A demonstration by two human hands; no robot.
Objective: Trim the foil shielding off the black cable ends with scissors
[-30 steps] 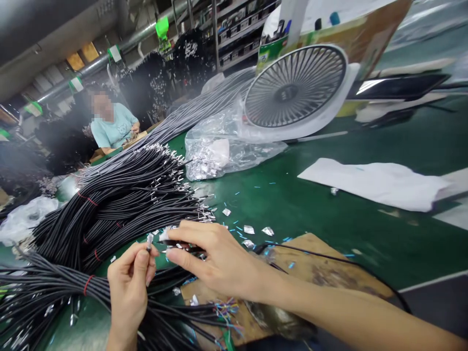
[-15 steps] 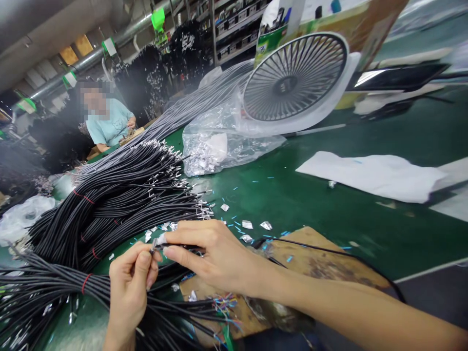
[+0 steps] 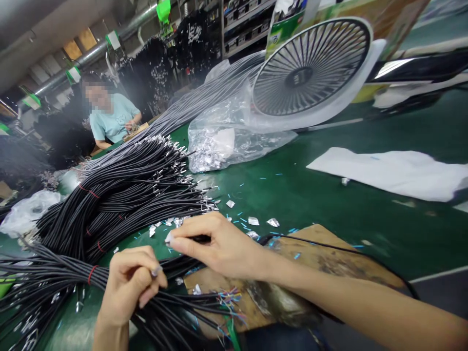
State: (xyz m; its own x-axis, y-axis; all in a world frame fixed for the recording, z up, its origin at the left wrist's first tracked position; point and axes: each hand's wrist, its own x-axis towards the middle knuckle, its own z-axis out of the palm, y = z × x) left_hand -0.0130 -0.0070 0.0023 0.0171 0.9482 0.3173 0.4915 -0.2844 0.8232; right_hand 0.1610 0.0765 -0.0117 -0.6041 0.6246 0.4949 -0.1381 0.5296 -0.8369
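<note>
My left hand [image 3: 133, 282] is closed, and a short greyish stub, which looks like a cable end [image 3: 156, 271], pokes out between thumb and forefinger. The rest of that cable is hidden by the hand. Up and to the right, my right hand [image 3: 223, 246] is pinched, with a whitish bit [image 3: 168, 238] at its fingertips. Something dark and slim shows inside its grip, too covered to name. Just beneath both hands runs a bundle of black cables [image 3: 54, 268] tied with a red band. Its far ends [image 3: 230, 297] fan out into bare coloured wires.
Banded black cables [image 3: 120, 195] with silvery ends are heaped ahead. Foil scraps [image 3: 253, 221] and blue bits lie around a worn board [image 3: 325, 258]. Beyond are a clear bag [image 3: 241, 131], a fan [image 3: 310, 73] and white paper [image 3: 391, 170]. A co-worker [image 3: 115, 117] sits far left.
My hands have separated; they met at the fingertips before. The left has dropped lower with the stub in its pinch, while the right stays pinched near the same spot. The view has shifted slightly.
</note>
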